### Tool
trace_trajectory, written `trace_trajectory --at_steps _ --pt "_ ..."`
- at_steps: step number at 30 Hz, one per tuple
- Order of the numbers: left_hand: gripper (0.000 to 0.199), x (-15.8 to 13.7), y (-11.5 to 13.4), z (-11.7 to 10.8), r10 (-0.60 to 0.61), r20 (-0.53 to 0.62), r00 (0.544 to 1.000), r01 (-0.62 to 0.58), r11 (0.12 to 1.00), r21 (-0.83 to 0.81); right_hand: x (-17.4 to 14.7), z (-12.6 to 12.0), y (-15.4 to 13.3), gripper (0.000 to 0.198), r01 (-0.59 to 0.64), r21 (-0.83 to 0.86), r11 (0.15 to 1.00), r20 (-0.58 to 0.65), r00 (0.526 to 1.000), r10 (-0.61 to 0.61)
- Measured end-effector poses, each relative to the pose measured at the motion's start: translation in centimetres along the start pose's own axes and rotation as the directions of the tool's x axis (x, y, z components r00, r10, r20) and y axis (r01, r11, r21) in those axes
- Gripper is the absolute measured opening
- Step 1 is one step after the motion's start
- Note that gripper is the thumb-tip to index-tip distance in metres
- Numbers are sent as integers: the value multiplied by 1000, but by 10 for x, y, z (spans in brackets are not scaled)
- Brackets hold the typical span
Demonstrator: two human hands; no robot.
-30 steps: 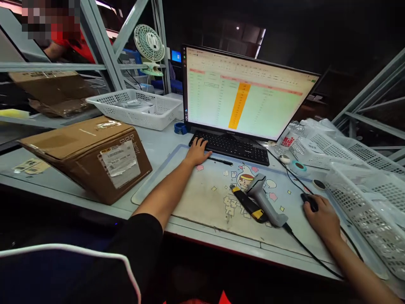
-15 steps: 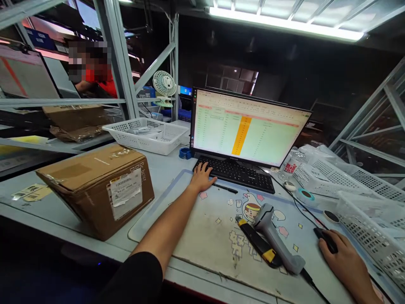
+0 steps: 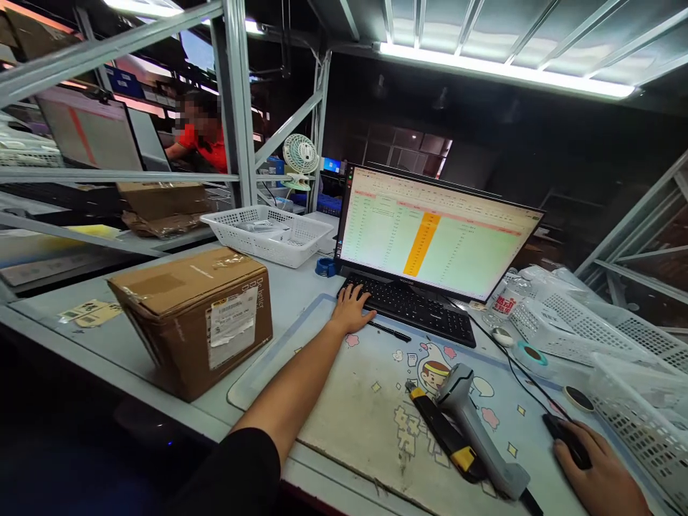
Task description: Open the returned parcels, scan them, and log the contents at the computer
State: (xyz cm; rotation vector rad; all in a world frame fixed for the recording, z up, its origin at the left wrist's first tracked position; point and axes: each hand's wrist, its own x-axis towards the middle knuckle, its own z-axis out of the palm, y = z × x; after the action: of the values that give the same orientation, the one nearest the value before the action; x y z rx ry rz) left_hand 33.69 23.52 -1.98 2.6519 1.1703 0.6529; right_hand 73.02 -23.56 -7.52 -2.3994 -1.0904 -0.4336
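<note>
My left hand (image 3: 352,309) rests with its fingers spread over the left end of a black keyboard (image 3: 430,312). Above the keyboard stands a monitor (image 3: 387,240) with a spreadsheet and one orange column. At the right, my right hand (image 3: 602,467) is curled over a black computer mouse (image 3: 567,440). A black pen (image 3: 390,331) lies just below the keyboard, near my left thumb. Between my hands, a grey barcode scanner (image 3: 478,430) lies beside a black and yellow utility knife (image 3: 441,433) on a printed desk mat (image 3: 360,401).
A taped cardboard box (image 3: 161,344) with a label stands at the left. Behind it is a white basket (image 3: 306,252) and a small fan (image 3: 300,154). More white baskets (image 3: 623,401) and a plastic bottle (image 3: 505,299) line the right side. A person in red (image 3: 212,150) sits beyond the metal frame.
The camera has turned a little to the left, so everything sits farther right in the picture. Both hands keep their places on the keyboard and mouse.
</note>
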Motion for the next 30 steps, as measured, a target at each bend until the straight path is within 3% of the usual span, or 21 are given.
trace_trajectory --at_steps 11,18,24,30 --pt "69 -1 1 -1 4 7 1000 -4 1000 11 5 12 10 65 40 73 997 -32 999 -38" --pt "69 -1 -1 2 1 -1 1000 -1 1000 11 5 6 4 64 38 64 997 -44 998 -36" --pt "70 0 -4 4 7 6 1000 -7 1000 7 9 -2 0 68 -42 99 994 47 998 38" --pt "69 0 -3 4 8 -7 1000 -8 1000 14 4 2 -2 64 -27 11 1000 -39 999 27"
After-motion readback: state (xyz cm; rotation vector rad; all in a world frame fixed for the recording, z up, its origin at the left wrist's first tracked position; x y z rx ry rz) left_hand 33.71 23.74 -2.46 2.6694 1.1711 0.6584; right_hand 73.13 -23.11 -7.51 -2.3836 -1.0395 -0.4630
